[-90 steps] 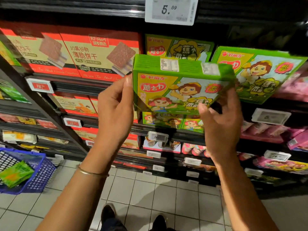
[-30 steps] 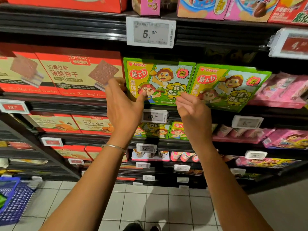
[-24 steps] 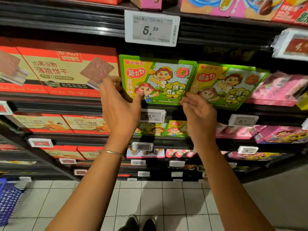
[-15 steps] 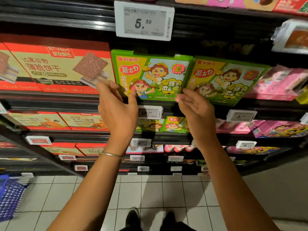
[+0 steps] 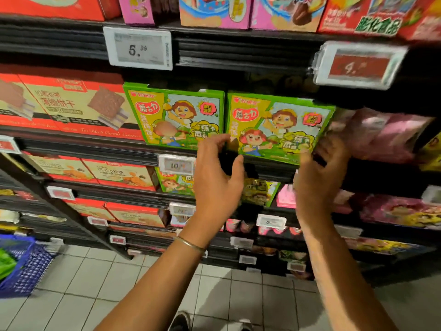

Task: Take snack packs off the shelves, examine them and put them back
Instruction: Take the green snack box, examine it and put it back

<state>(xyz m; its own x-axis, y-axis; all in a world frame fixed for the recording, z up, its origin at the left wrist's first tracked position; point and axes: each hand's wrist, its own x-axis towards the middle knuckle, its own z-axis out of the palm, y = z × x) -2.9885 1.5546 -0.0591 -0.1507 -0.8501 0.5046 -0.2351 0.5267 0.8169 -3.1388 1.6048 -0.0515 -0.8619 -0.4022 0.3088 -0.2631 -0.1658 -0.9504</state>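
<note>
Two green snack boxes with cartoon children stand side by side on the black shelf (image 5: pixel 95 149). The left green box (image 5: pixel 176 115) stands alone, untouched. The right green box (image 5: pixel 279 127) leans forward over the shelf lip. My left hand (image 5: pixel 218 180) curls its fingers round that box's lower left corner, thumb under the bottom edge. My right hand (image 5: pixel 319 180) holds its lower right corner the same way. The view is blurred by motion.
Red cracker boxes (image 5: pixel 71 108) fill the shelf to the left, pink packs (image 5: pixel 381 137) to the right. Price tags (image 5: pixel 139 48) hang from the shelf edges. More snack rows lie below. A blue basket (image 5: pixel 21 266) sits on the tiled floor at the lower left.
Both hands let go of the left green box, which stays on the shelf, and moved right onto the neighbouring green box. The camera view shifted right too.
</note>
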